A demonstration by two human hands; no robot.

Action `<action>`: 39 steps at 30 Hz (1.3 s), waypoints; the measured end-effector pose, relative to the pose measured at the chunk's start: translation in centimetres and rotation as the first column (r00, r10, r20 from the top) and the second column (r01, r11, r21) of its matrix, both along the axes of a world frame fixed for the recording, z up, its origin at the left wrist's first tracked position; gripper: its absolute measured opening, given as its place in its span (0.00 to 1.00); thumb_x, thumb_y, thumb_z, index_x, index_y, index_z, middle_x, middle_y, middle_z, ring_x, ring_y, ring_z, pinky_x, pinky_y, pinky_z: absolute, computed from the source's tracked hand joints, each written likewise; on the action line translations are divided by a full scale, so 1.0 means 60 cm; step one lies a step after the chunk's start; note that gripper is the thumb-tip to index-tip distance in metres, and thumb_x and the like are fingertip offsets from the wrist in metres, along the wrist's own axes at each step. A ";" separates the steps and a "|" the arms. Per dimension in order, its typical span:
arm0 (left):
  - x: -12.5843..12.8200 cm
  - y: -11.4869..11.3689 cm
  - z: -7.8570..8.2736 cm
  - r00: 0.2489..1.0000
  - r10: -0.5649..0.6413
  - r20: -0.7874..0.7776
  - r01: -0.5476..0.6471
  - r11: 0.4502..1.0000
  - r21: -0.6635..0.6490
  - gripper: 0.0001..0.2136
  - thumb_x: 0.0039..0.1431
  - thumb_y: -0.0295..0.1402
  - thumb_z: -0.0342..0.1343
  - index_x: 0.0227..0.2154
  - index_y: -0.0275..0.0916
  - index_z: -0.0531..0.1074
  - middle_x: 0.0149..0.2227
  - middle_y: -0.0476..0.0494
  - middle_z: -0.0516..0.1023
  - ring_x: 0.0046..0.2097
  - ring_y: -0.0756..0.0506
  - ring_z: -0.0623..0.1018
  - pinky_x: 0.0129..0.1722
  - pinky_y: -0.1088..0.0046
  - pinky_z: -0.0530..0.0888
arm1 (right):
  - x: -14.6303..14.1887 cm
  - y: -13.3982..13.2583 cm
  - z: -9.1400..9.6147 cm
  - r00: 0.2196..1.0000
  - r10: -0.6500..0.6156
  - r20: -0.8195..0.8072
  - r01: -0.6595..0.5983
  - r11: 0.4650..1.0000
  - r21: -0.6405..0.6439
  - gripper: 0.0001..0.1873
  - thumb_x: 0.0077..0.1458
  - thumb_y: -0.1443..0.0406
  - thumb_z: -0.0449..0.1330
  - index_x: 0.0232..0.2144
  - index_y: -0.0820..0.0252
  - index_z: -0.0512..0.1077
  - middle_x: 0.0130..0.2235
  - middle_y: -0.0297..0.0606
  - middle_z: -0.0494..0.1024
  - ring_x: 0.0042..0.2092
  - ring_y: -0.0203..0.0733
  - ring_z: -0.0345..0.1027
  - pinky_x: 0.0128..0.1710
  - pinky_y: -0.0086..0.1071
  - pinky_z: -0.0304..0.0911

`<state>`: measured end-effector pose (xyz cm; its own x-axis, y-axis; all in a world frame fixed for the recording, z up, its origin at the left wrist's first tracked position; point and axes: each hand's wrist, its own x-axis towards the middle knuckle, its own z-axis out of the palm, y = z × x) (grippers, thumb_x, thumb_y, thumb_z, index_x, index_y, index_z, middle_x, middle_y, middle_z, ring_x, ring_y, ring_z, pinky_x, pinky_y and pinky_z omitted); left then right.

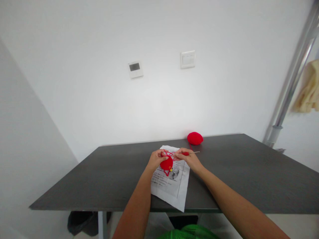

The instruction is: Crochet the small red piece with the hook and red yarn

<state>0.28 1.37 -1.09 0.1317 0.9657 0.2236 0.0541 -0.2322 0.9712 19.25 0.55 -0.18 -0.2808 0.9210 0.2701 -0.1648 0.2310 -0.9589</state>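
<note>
My left hand (156,159) is closed on a small round red crochet piece (166,164), with a tiny yellow marker hanging at its lower edge. My right hand (189,159) pinches a crochet hook (192,153) with a red grip and a thin metal shaft pointing right. Red yarn runs between the two hands and back to a red yarn ball (195,138) near the table's far edge. Both hands hover just above a printed paper sheet (171,187).
A dark grey table (249,172) stands against a white wall with a switch plate (187,59) and a small display panel (136,69). A metal pole (289,89) rises at the right. A green mesh object (189,232) and a black bag (82,222) sit below the front edge.
</note>
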 end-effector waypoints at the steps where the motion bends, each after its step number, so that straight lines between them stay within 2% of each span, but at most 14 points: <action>1: 0.001 -0.001 0.001 1.000 0.005 0.001 -0.005 1.000 -0.002 0.16 0.35 0.29 0.63 0.33 0.33 0.74 0.21 0.51 0.69 0.24 0.52 0.68 0.26 0.77 0.64 | 0.000 0.000 -0.001 1.000 -0.006 -0.005 0.006 1.000 -0.006 0.14 0.40 0.57 0.65 0.23 0.62 0.72 0.23 0.34 0.74 0.28 0.38 0.69 0.34 0.34 0.66; 7: 0.001 -0.001 0.000 0.999 0.003 0.041 -0.002 1.000 -0.019 0.16 0.35 0.30 0.63 0.32 0.33 0.73 0.22 0.51 0.70 0.25 0.52 0.69 0.27 0.77 0.65 | 0.001 -0.002 -0.005 0.990 -0.102 0.093 0.076 0.967 0.244 0.09 0.45 0.59 0.63 0.24 0.61 0.74 0.26 0.34 0.74 0.31 0.38 0.68 0.34 0.32 0.63; 13: 0.001 0.000 0.001 1.000 -0.016 0.020 0.016 1.000 0.004 0.15 0.35 0.28 0.63 0.31 0.33 0.73 0.22 0.51 0.69 0.25 0.53 0.68 0.26 0.77 0.64 | 0.004 -0.003 0.004 0.998 -0.039 0.045 0.035 0.996 0.080 0.12 0.43 0.57 0.63 0.23 0.61 0.73 0.23 0.35 0.74 0.27 0.39 0.69 0.32 0.34 0.65; 15: -0.001 0.002 0.000 1.000 -0.017 0.016 0.017 1.000 0.006 0.15 0.35 0.28 0.63 0.31 0.33 0.73 0.21 0.51 0.68 0.24 0.53 0.68 0.26 0.77 0.63 | 0.005 -0.008 0.009 0.993 -0.069 0.092 0.053 0.984 0.170 0.11 0.44 0.58 0.62 0.23 0.61 0.73 0.23 0.35 0.74 0.28 0.40 0.69 0.32 0.34 0.65; 17: -0.003 0.003 -0.002 1.000 -0.014 0.019 0.014 1.000 0.001 0.15 0.35 0.29 0.63 0.31 0.33 0.73 0.21 0.51 0.68 0.24 0.53 0.67 0.26 0.77 0.63 | 0.006 -0.014 0.013 0.975 -0.126 0.182 0.058 0.938 0.341 0.09 0.47 0.60 0.61 0.23 0.60 0.74 0.25 0.36 0.75 0.30 0.40 0.68 0.34 0.33 0.63; 18: -0.003 0.003 -0.002 1.000 -0.012 0.026 0.012 1.000 -0.002 0.15 0.35 0.29 0.63 0.31 0.33 0.73 0.21 0.51 0.69 0.24 0.53 0.67 0.26 0.77 0.63 | 0.007 -0.017 0.014 0.965 -0.120 0.234 0.016 0.915 0.403 0.08 0.48 0.61 0.60 0.25 0.60 0.74 0.27 0.36 0.76 0.32 0.41 0.68 0.35 0.33 0.63; 21: -0.004 0.003 -0.003 0.997 -0.004 0.072 0.004 1.000 0.000 0.16 0.35 0.30 0.64 0.32 0.33 0.73 0.22 0.51 0.69 0.25 0.52 0.68 0.27 0.77 0.64 | 0.008 -0.020 0.014 0.955 -0.140 0.261 0.005 0.890 0.457 0.07 0.49 0.62 0.59 0.27 0.59 0.75 0.30 0.37 0.77 0.33 0.41 0.69 0.37 0.33 0.62; 23: -0.003 0.003 -0.003 0.996 0.001 0.088 -0.001 1.000 0.004 0.16 0.34 0.31 0.64 0.31 0.33 0.74 0.22 0.51 0.69 0.26 0.52 0.68 0.27 0.77 0.64 | 0.008 -0.017 0.012 0.963 -0.161 0.215 0.058 0.907 0.418 0.08 0.49 0.61 0.59 0.26 0.59 0.75 0.29 0.37 0.77 0.33 0.41 0.69 0.36 0.33 0.63; 25: -0.003 0.003 -0.003 0.998 0.009 0.068 -0.009 1.000 -0.002 0.15 0.34 0.31 0.64 0.31 0.33 0.74 0.22 0.51 0.69 0.25 0.52 0.68 0.27 0.77 0.64 | 0.007 -0.012 0.010 0.978 -0.153 0.145 0.100 0.943 0.317 0.09 0.47 0.60 0.61 0.25 0.60 0.74 0.26 0.36 0.76 0.31 0.41 0.69 0.34 0.33 0.63; 27: -0.003 0.003 -0.003 0.999 0.020 0.032 -0.020 1.000 -0.011 0.15 0.34 0.30 0.64 0.30 0.33 0.75 0.22 0.51 0.69 0.25 0.53 0.68 0.26 0.77 0.63 | 0.008 -0.008 0.010 0.993 -0.095 0.070 0.083 0.983 0.166 0.11 0.43 0.58 0.63 0.23 0.61 0.73 0.24 0.35 0.75 0.29 0.40 0.69 0.33 0.33 0.65; 29: -0.002 0.002 -0.003 1.000 0.019 0.013 -0.019 1.000 -0.021 0.15 0.33 0.30 0.64 0.29 0.33 0.75 0.22 0.51 0.69 0.24 0.53 0.67 0.25 0.77 0.62 | 0.009 -0.005 0.011 1.000 -0.024 0.009 0.024 0.999 0.030 0.13 0.40 0.57 0.65 0.22 0.62 0.73 0.22 0.35 0.75 0.27 0.39 0.70 0.33 0.34 0.66; 32: 0.000 -0.002 -0.003 0.999 -0.005 0.042 0.008 0.998 -0.061 0.16 0.33 0.31 0.65 0.30 0.33 0.75 0.21 0.50 0.70 0.24 0.53 0.68 0.25 0.77 0.62 | 0.012 -0.003 0.013 0.998 0.030 -0.050 -0.034 0.997 -0.073 0.14 0.37 0.57 0.67 0.22 0.62 0.73 0.22 0.35 0.76 0.27 0.39 0.71 0.34 0.34 0.68; 39: 0.004 -0.011 -0.002 0.988 -0.034 0.147 0.056 0.988 -0.146 0.18 0.33 0.32 0.66 0.32 0.34 0.75 0.25 0.47 0.74 0.26 0.51 0.70 0.27 0.76 0.65 | 0.014 -0.002 0.011 0.986 0.054 -0.158 -0.086 0.975 -0.203 0.14 0.35 0.60 0.69 0.22 0.62 0.72 0.23 0.37 0.78 0.27 0.38 0.73 0.32 0.30 0.69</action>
